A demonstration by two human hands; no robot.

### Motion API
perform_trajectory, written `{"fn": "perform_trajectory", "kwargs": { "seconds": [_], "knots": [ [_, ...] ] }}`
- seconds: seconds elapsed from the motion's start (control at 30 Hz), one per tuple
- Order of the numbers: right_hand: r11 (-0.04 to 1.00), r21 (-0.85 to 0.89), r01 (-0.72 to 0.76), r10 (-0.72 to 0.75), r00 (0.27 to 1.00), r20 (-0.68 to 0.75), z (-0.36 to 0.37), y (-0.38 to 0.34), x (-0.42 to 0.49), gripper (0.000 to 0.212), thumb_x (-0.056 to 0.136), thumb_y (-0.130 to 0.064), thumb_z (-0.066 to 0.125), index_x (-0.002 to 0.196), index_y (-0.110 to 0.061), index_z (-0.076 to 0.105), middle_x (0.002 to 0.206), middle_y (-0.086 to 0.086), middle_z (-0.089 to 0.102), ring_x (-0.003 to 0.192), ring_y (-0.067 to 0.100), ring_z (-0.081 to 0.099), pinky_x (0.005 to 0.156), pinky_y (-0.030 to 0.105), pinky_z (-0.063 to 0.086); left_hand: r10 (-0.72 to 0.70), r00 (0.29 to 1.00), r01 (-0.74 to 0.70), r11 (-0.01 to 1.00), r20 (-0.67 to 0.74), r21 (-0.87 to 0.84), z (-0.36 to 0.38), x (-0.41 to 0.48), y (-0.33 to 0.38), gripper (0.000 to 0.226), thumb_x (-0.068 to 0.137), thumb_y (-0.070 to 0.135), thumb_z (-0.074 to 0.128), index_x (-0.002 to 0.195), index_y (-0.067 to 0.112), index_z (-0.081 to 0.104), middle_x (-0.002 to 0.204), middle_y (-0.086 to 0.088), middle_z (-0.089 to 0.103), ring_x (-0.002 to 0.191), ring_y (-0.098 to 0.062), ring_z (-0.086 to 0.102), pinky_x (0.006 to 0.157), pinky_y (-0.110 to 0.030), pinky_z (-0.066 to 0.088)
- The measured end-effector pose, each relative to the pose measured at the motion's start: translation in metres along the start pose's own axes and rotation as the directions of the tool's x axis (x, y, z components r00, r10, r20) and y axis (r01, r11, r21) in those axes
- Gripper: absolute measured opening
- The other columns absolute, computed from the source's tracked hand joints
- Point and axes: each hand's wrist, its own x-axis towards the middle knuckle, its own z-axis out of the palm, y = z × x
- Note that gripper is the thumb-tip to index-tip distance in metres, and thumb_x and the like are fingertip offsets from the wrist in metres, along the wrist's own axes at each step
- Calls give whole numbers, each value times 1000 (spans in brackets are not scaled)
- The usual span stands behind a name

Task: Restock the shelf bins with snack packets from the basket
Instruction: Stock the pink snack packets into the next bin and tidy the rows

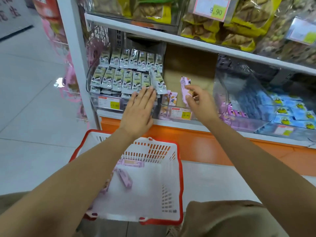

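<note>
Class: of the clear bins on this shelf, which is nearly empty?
The middle bin, where the right hand holds a purple packet. Only a few packets stand at its front; the left bin is packed with green packets.

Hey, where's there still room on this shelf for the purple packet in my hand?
The middle bin is mostly bare: cardboard shows behind the right hand and its purple packet, with a few small packets at the front left. The left bin, under the left hand, is packed with green packets.
</note>
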Motion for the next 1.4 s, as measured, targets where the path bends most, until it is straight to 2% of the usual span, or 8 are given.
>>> {"fn": "perform_trajectory", "kwargs": {
  "seconds": [0.23,0.57,0.73,0.83,0.93,1.0,1.17,1.4],
  "knots": [
    [957,-251,-142,182,973,141,34,15,29,36,93,-14,53,128,-21,60,115,14,67,101,34,62,78,32,45,11,997,-10,1000,-72,7,22,0,-4,83,91,27,50,157,10,3,164,-10,1,152,-27,-3,123,-46,3],
    [912,-354,-208,324,895,308,30,8,30,30,102,-23,35,130,-15,43,114,21,62,86,34,59,73,35,45,16,997,-18,999,-72,-27,23,-2,-4,82,91,23,50,157,11,2,165,-9,1,152,-25,-4,123,-45,2],
    [960,-219,-173,214,961,176,22,-5,11,30,98,-17,43,127,-11,52,98,12,65,83,27,57,68,30,41,23,999,-25,999,-39,-42,13,-13,-6,80,91,23,48,157,9,3,164,-9,1,151,-25,-5,123,-44,1],
    [998,-33,-45,47,997,59,21,-27,-18,28,95,-8,47,119,-11,60,110,5,60,96,16,57,85,34,49,-15,1000,14,999,-18,-35,8,-31,-11,79,91,26,48,157,9,9,164,-11,9,152,-27,2,123,-44,4],
    [991,64,115,-119,991,60,30,-49,-58,21,96,-6,49,110,-14,63,106,-3,59,93,6,54,81,17,45,-87,996,86,995,-25,-51,6,-58,-19,74,89,25,50,155,8,21,159,-13,25,149,-29,17,123,-45,12],
    [984,109,144,-158,978,133,48,-57,-84,20,96,-7,50,106,-17,64,103,-5,60,91,3,54,76,12,43,-140,990,138,988,-20,-68,10,-81,-29,71,88,22,57,151,6,29,153,-15,34,145,-32,26,120,-47,19],
    [991,64,119,-135,902,410,121,-50,-138,23,95,-7,51,110,-16,66,108,1,62,90,7,55,80,24,47,-280,948,283,959,150,4,32,-153,-60,67,91,30,62,148,9,34,153,-15,35,144,-33,26,120,-48,16],
    [994,-92,66,23,676,737,226,-26,-194,31,97,-16,53,128,-14,57,130,7,55,116,23,55,96,27,40,-470,782,473,875,409,101,77,-237,-102,71,96,33,50,154,9,19,163,-13,12,150,-31,6,122,-47,5]
  ]
}}
